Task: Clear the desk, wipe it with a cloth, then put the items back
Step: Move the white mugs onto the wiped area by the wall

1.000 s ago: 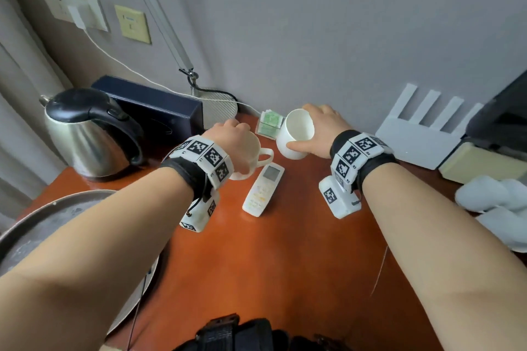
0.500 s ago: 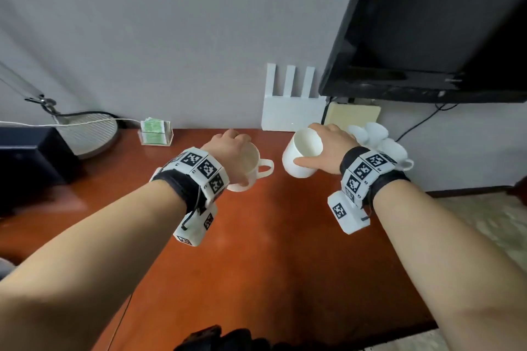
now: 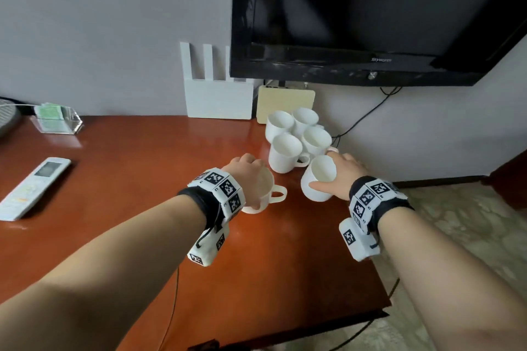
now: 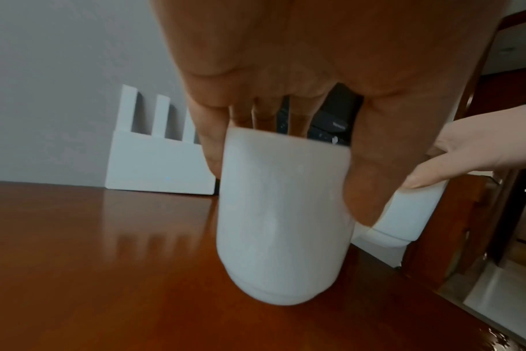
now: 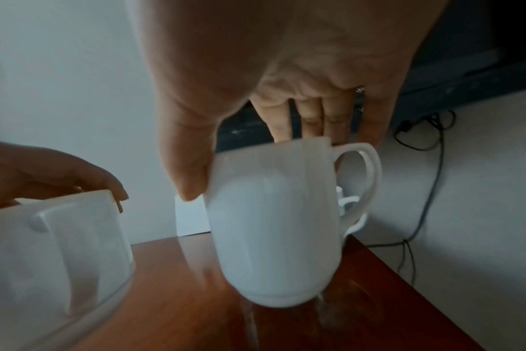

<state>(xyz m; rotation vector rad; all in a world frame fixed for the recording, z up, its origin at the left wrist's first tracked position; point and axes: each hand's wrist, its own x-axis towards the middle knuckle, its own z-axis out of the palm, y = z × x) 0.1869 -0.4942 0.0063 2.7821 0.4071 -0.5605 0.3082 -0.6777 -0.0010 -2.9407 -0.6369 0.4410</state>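
white mug (image 3: 263, 194) in the left hand (image 3: 247, 172), fingers curled over its rim from above, low over the wooden desk (image 3: 142, 208). right hand (image 3: 343, 177) grips a second white mug (image 3: 318, 179) likewise, beside four clustered mugs (image 3: 296, 137).

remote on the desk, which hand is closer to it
Left. The left hand, holding a mug, is nearer the remote; the right hand is farther, beyond it.

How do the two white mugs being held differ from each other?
The left hand's mug is carried upright, handle pointing toward the other; the right hand's mug tips toward the left. The left hand covers its rim; the right hand leaves its opening visible. Both are plain white.
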